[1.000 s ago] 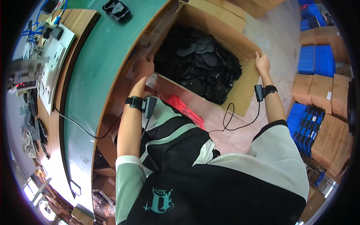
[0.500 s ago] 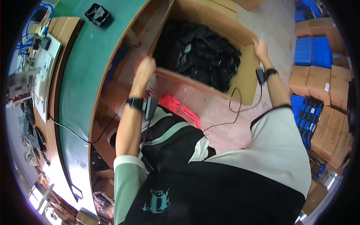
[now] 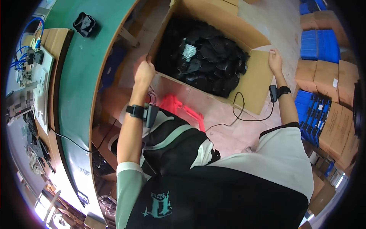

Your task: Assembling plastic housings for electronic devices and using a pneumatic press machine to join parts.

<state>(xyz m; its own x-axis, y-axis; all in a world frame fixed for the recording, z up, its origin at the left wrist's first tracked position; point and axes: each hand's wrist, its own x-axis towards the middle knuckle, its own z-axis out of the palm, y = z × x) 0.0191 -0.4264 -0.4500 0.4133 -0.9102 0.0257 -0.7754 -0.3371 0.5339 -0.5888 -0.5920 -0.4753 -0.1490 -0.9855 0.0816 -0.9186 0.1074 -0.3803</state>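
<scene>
A large open cardboard box (image 3: 213, 88) stands on the floor ahead of me, holding a heap of black plastic-looking parts (image 3: 213, 49). One light grey piece (image 3: 189, 51) lies on top of the heap. My left hand (image 3: 145, 71) is closed on the box's near left corner. On the opposite side, my right hand (image 3: 275, 61) grips the edge of the right-hand flap (image 3: 257, 80), which leans outward. Each wrist carries a black strap with a small device; a dark cable (image 3: 240, 114) hangs from the right one.
A green-topped bench (image 3: 82, 95) runs along my left, bearing a black open container (image 3: 84, 24). Below the box, a bright red object (image 3: 171, 103) lies on the tiled floor. Stacked cartons (image 3: 326, 78) and blue plastic bins (image 3: 319, 45) line the right side.
My right hand and the flap have shifted right and nearer to me. My left hand stays at the box corner. The view has turned slightly, and the light grey piece shows more clearly.
</scene>
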